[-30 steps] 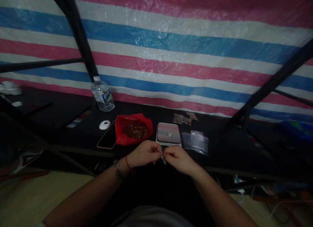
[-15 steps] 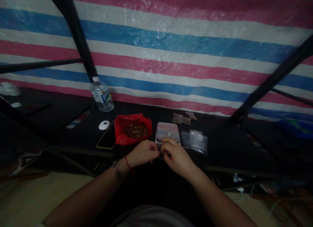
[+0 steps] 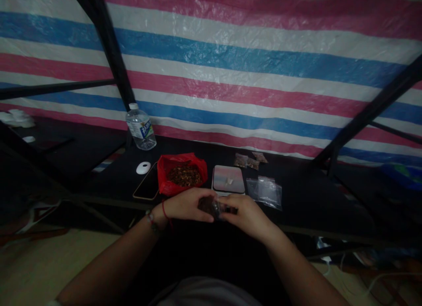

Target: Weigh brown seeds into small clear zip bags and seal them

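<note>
Between my hands, at the table's front edge, is a small clear plastic bag (image 3: 215, 208) with something dark brown in it. My left hand (image 3: 187, 205) grips its left side, thumb below and fingers above. On the other side, the bent fingers of my right hand (image 3: 247, 214) pinch the bag. Just beyond stands a small digital scale (image 3: 224, 174) with a little whitish piece (image 3: 229, 181) on its plate. A red plastic bag (image 3: 163, 183), open at the top, holds dried brown bits (image 3: 184, 175). Flat clear zip bags (image 3: 269, 194) lie right of the scale.
Three small filled bags (image 3: 252, 163) lie behind the scale. To the left are a phone (image 3: 147, 185), a white round object (image 3: 143, 168) and a clear plastic bottle (image 3: 141, 130). Dark metal posts (image 3: 115, 68) rise before a striped plastic sheet (image 3: 231, 86).
My hands have drawn slightly apart and turned, so the small bag with brown contents now shows between them. The right fingers have come away from the scale's front. The view has shifted slightly.
</note>
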`<state>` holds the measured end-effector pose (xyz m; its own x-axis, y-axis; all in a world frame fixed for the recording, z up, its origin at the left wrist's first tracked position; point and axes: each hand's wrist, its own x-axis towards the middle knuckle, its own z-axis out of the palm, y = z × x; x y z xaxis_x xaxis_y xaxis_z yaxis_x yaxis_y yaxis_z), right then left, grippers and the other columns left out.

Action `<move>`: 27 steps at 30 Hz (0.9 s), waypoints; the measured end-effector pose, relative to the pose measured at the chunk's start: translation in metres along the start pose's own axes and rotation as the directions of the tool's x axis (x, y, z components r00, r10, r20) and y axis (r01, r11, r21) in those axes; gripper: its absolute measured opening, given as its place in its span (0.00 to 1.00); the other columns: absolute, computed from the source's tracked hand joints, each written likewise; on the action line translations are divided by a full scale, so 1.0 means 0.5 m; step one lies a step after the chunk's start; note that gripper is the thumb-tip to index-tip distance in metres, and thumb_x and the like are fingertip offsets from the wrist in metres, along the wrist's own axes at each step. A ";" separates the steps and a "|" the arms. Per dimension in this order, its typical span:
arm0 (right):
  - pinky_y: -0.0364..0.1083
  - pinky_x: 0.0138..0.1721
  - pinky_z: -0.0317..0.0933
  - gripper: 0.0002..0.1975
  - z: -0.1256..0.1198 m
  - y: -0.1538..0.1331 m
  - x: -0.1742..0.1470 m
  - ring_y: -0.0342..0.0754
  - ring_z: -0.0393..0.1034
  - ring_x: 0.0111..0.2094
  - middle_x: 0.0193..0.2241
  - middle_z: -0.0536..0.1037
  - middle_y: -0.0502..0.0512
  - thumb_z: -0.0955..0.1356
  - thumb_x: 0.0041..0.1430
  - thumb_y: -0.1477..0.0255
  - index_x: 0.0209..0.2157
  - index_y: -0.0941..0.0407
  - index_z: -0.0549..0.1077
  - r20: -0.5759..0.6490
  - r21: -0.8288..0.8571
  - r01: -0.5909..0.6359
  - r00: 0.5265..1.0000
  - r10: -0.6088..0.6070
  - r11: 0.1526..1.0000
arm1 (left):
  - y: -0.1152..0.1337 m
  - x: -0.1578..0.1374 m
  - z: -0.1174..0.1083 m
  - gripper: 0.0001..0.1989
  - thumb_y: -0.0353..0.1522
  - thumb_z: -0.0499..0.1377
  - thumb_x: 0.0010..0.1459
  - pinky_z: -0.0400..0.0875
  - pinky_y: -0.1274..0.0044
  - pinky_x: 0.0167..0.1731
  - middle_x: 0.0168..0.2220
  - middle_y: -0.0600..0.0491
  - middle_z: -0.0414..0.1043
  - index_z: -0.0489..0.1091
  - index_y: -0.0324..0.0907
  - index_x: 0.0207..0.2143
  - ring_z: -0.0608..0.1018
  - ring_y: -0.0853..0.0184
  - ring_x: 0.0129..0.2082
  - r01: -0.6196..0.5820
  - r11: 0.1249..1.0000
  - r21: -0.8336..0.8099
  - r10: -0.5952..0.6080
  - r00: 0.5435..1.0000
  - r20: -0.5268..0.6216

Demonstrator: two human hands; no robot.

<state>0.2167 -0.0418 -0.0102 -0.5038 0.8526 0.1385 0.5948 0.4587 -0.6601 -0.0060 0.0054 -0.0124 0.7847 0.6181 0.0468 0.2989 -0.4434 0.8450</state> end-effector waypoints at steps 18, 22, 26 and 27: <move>0.44 0.32 0.65 0.22 -0.002 0.033 -0.001 0.42 0.67 0.28 0.43 0.74 0.56 0.67 0.58 0.70 0.55 0.53 0.67 -0.259 0.241 -0.018 0.962 0.083 0.970 | -0.067 -0.092 -0.173 0.28 0.44 0.63 0.49 0.72 0.67 0.45 0.44 0.49 0.74 0.67 0.41 0.50 0.77 0.58 0.42 0.370 0.926 0.078 -0.210 0.675 -0.707; 0.44 0.32 0.64 0.18 0.001 0.032 0.000 0.41 0.66 0.27 0.43 0.75 0.55 0.67 0.59 0.71 0.52 0.53 0.69 -0.226 0.193 -0.004 0.973 0.049 0.981 | -0.088 -0.108 -0.195 0.23 0.39 0.61 0.50 0.68 0.67 0.51 0.46 0.47 0.74 0.71 0.41 0.48 0.75 0.56 0.47 0.481 0.780 0.401 -0.080 0.712 -0.698; 0.43 0.31 0.63 0.15 0.000 0.031 0.002 0.42 0.67 0.29 0.43 0.75 0.55 0.67 0.59 0.71 0.49 0.53 0.72 -0.206 0.174 0.006 0.978 0.031 0.985 | -0.086 -0.090 -0.186 0.28 0.34 0.58 0.51 0.68 0.69 0.51 0.50 0.45 0.72 0.65 0.40 0.56 0.74 0.57 0.49 0.503 0.711 0.491 -0.021 0.714 -0.700; 0.43 0.31 0.63 0.14 -0.001 0.030 0.002 0.42 0.67 0.29 0.42 0.75 0.55 0.67 0.59 0.71 0.48 0.54 0.72 -0.202 0.176 0.007 0.979 0.029 0.984 | -0.085 -0.082 -0.185 0.29 0.34 0.58 0.52 0.68 0.70 0.50 0.51 0.46 0.72 0.63 0.40 0.58 0.75 0.57 0.48 0.508 0.702 0.499 -0.023 0.717 -0.697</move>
<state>0.2253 -0.0340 -0.0195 -0.3493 0.8986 0.2654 0.4714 0.4133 -0.7791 -0.1012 0.0588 -0.0007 0.1768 0.9056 0.3855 0.8793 -0.3213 0.3516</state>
